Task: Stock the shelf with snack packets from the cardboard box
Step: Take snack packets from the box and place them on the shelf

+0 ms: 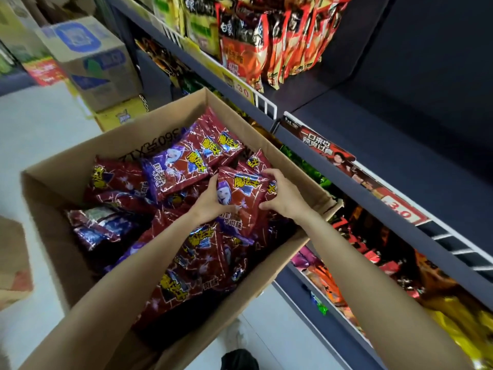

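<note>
A large open cardboard box (66, 198) sits on the floor beside the shelf unit, filled with several dark red and purple snack packets (176, 166). My left hand (210, 201) and my right hand (282, 198) grip one red snack packet (241, 194) between them, inside the box near its right wall. The left hand's fingers curl round the packet's left edge, the right hand's round its right edge. To the right, a dark shelf (400, 145) with a white wire front rail shows bare surface.
The upper shelf holds red and black noodle packs (266, 46) and yellow-green bags. Lower shelves (373, 252) are packed with mixed colourful packets. Stacked cartons (93, 62) stand on the floor at the back left. Another brown box (13, 263) edges in at the left.
</note>
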Tool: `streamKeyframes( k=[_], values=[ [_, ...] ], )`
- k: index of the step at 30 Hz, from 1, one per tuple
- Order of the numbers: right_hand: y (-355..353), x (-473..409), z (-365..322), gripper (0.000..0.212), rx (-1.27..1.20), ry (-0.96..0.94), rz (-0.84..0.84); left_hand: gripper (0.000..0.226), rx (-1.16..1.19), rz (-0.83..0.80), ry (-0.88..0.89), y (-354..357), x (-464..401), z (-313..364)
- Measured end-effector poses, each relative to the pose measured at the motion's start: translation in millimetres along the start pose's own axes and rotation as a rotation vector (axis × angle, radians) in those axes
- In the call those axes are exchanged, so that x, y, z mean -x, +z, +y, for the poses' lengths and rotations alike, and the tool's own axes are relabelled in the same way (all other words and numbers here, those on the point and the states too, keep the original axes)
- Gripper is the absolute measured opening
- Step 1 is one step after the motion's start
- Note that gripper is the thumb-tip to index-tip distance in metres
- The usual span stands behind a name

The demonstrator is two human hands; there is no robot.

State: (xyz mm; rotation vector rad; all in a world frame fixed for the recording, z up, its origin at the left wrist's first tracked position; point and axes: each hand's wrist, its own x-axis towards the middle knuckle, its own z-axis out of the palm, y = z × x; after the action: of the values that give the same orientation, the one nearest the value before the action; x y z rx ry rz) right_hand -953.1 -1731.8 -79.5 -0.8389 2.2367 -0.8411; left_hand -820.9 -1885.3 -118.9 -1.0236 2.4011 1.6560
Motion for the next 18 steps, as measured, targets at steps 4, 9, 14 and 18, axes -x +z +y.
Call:
streamKeyframes(
  k=[4, 9, 14, 18],
  values=[
    [-4.3, 16.3, -10.9, 0.068, -0.187, 0.024, 0.164, 0.115, 0.005, 0.081, 0.112, -11.6, 16.0, 10.0],
    [-36.5, 64.3, -29.6, 0.023, -0.520, -0.101, 0.386, 0.115, 0.155, 0.209, 0.278, -36.3, 47.9, 44.2],
    [-89.5, 138.4, -18.0, 0.022, -0.524, -0.235, 0.688, 0.104, 0.202, 0.260, 0.476, -27.5, 78.4, 105.6],
    [-137.6, 192.2, 12.1, 0.008, -0.596, -0.220, 0.873, 0.087, 0.264, 0.139, 0.573, 19.1, 90.9, 167.6]
  ],
)
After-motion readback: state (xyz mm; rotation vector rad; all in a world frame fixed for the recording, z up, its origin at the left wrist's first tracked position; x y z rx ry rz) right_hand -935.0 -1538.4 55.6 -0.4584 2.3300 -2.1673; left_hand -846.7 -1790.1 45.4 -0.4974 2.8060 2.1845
